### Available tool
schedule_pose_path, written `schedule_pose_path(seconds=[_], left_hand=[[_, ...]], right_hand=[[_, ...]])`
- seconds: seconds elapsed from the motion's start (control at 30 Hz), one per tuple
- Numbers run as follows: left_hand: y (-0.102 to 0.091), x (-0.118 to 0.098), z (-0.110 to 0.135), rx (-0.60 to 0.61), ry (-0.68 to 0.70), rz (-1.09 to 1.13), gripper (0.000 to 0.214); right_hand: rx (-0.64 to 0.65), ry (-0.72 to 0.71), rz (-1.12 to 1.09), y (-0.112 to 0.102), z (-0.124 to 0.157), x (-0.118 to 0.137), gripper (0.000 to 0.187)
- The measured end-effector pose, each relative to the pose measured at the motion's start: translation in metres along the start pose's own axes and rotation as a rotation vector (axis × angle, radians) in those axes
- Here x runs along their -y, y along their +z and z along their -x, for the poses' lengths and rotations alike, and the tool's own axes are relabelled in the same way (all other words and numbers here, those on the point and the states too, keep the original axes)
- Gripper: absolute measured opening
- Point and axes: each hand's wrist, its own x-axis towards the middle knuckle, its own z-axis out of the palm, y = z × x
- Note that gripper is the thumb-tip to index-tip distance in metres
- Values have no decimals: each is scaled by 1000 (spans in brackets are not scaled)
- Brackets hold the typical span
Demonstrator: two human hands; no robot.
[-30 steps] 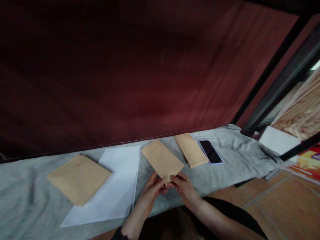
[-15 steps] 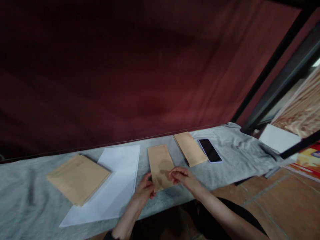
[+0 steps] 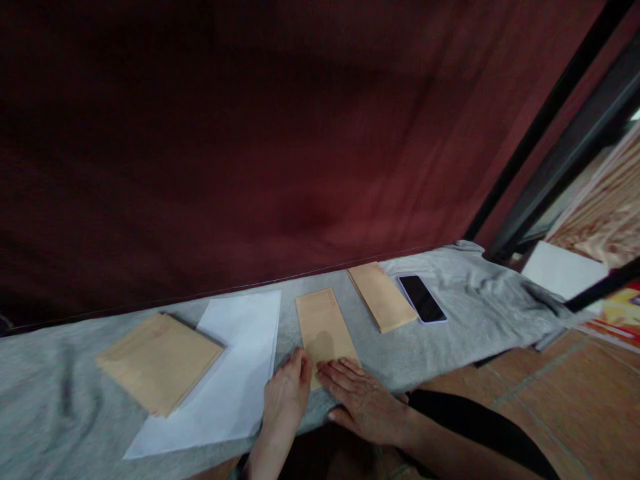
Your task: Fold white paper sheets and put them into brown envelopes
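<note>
A brown paper envelope (image 3: 324, 320) lies flat on the grey cloth in front of me. My right hand (image 3: 357, 397) rests palm down on its near end, fingers stretched out and slightly spread. At the envelope's lower left edge my left hand (image 3: 287, 387) is closed, with the thumb and curled fingers against the edge; the fingertips are partly hidden. To the right lies a small stack of similar brown envelopes (image 3: 383, 297). Left of my left hand, large white paper sheets (image 3: 235, 373) lie partly under a stack of brown envelopes (image 3: 160, 363).
A phone (image 3: 423, 299) with a pale purple edge lies right of the small envelope stack. The grey cloth (image 3: 480, 313) covers the long surface, which ends at a dark red curtain (image 3: 300, 167). A black pole (image 3: 545, 127) and a white box (image 3: 565, 270) stand at the right.
My right hand has come down from a curled pose above the envelope and now lies flat on its near end. My left hand has turned and closed at the edge.
</note>
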Motion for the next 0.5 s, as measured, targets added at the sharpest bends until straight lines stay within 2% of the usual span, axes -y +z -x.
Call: schedule_pose_path(seconds=[0.1, 0.17, 0.23, 0.33, 0.5], left_hand=[[8, -2, -5, -80, 303, 47, 32], [16, 1, -15, -100, 439, 36, 40], [21, 5, -30, -96, 472, -35, 46], [23, 7, -66, -86, 452, -167, 55], [27, -5, -134, -40, 459, -318, 59]], right_hand=[[19, 4, -4, -1, 0, -2, 72], [34, 4, -13, 0, 0, -3, 74], [53, 3, -26, 2, 0, -5, 77], [72, -18, -40, 3, -1, -6, 83], [32, -39, -83, -4, -2, -3, 80]])
